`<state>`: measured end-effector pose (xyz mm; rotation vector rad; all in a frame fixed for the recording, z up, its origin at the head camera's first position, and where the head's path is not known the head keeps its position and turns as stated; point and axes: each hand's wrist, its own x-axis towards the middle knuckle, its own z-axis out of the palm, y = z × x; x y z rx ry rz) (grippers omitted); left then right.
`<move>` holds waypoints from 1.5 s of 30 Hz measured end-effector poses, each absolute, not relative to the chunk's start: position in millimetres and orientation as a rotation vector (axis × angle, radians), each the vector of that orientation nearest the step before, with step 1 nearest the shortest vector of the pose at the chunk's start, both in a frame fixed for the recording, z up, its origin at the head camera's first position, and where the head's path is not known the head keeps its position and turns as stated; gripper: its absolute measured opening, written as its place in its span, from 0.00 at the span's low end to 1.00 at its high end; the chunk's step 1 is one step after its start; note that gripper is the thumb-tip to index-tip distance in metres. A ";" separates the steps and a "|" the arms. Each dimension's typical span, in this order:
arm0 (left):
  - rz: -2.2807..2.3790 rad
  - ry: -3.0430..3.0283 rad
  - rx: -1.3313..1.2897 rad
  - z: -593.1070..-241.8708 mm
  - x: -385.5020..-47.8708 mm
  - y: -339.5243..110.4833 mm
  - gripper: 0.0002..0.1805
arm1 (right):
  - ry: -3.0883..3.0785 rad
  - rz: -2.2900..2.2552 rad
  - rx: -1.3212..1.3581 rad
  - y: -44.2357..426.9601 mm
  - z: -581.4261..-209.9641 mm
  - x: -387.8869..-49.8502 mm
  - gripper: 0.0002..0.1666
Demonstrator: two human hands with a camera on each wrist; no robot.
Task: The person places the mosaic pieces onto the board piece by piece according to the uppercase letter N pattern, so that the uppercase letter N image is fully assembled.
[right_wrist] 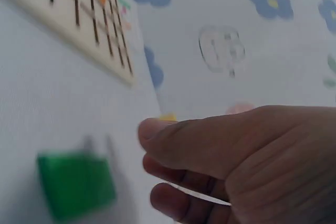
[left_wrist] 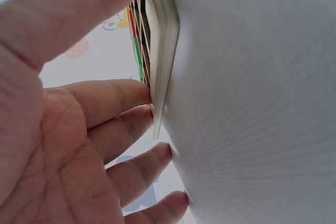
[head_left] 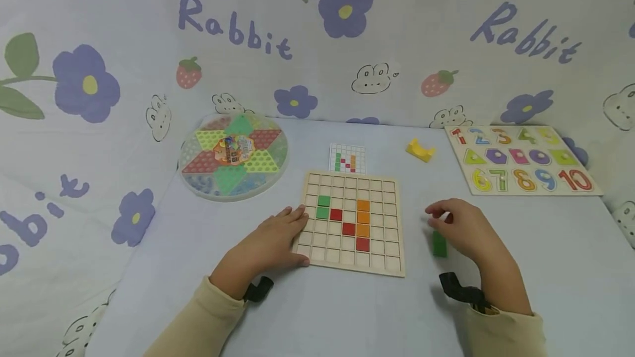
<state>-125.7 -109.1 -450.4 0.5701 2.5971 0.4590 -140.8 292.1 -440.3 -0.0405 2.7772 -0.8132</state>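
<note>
A wooden grid board (head_left: 376, 258) lies flat on the table. In its squares are two green tiles (head_left: 322, 212), three red tiles (head_left: 349, 229) and three orange tiles (head_left: 363, 217). At the board's left edge rests my left hand (head_left: 270, 238), thumb and fingers spread. In the left wrist view, its fingertips touch the board's rim (left_wrist: 165, 40). My right hand (head_left: 461, 227) hovers right of the board with loosely bent fingers, nothing visible between them. Just below those fingers a green block (head_left: 439, 245) sits on the table, blurred in the right wrist view.
Behind the board lies a small pattern card (head_left: 353, 154) with coloured squares. A round Chinese checkers board (head_left: 233, 158) is at the back left. A yellow piece (head_left: 420, 150) lies back right, and a number puzzle board (head_left: 526, 161) lies farther right.
</note>
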 end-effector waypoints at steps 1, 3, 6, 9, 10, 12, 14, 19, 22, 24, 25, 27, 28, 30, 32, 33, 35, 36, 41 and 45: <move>0.460 2.598 0.572 -450.3 -125.8 -110.1 0.54 | 2.765 -0.800 -0.025 299.2 -444.1 -137.5 0.18; 0.458 2.601 0.576 -450.5 -126.1 -111.6 0.54 | 2.745 -0.792 -0.014 309.2 -450.7 -131.2 0.17; 0.456 2.601 0.574 -450.9 -126.5 -112.8 0.54 | 2.741 -0.806 -0.029 315.6 -458.5 -125.2 0.17; 0.464 2.597 0.574 -451.7 -127.0 -112.6 0.54 | 2.750 -0.812 -0.037 316.7 -462.5 -123.0 0.17; 0.469 2.596 0.576 -452.3 -127.2 -112.3 0.54 | 2.751 -0.809 -0.032 316.7 -462.8 -122.4 0.18; 0.462 2.597 0.580 -453.8 -127.6 -111.6 0.54 | 2.752 -0.804 -0.023 316.7 -463.1 -121.5 0.17; 0.461 2.600 0.581 -455.2 -128.0 -111.1 0.55 | 2.749 -0.806 -0.013 316.5 -463.0 -120.8 0.16; 0.455 2.613 0.580 -457.9 -128.6 -111.1 0.55 | 2.748 -0.824 0.010 316.3 -463.5 -119.5 0.13; 0.449 2.616 0.581 -458.6 -128.7 -111.4 0.55 | 2.743 -0.832 0.045 317.1 -464.1 -119.1 0.10; 0.439 2.617 0.580 -458.9 -128.8 -111.5 0.55 | 2.739 -0.837 0.063 317.9 -464.8 -119.2 0.09; 0.436 2.618 0.579 -459.0 -128.7 -111.6 0.55 | 2.737 -0.837 0.068 318.2 -465.0 -119.3 0.10; 0.432 2.617 0.577 -458.8 -128.4 -111.6 0.55 | 2.732 -0.836 0.067 318.9 -465.4 -119.7 0.13; 0.432 2.616 0.576 -458.5 -128.2 -111.6 0.55 | 2.728 -0.833 0.061 319.5 -465.8 -120.1 0.15; 0.440 2.614 0.573 -457.8 -127.7 -111.4 0.55 | 2.724 -0.827 0.053 320.2 -465.8 -120.6 0.19; 0.444 2.614 0.570 -457.2 -127.3 -111.1 0.55 | 2.721 -0.824 0.043 320.4 -465.3 -120.8 0.21; 0.446 2.614 0.569 -456.9 -127.1 -111.1 0.55 | 2.720 -0.824 0.041 320.4 -464.9 -120.9 0.22; 0.444 2.616 0.567 -456.7 -127.0 -111.0 0.55 | 2.720 -0.830 0.031 320.0 -464.4 -120.8 0.21; 0.442 2.618 0.568 -456.6 -127.0 -110.9 0.55 | 2.722 -0.831 0.025 320.0 -464.4 -120.8 0.20; 0.442 2.617 0.568 -455.0 -126.9 -110.9 0.55 | 2.740 -0.863 0.033 318.4 -464.4 -119.3 0.15; 0.439 2.617 0.568 -453.7 -127.3 -110.1 0.54 | 2.806 -0.893 0.061 318.5 -464.1 -118.1 0.12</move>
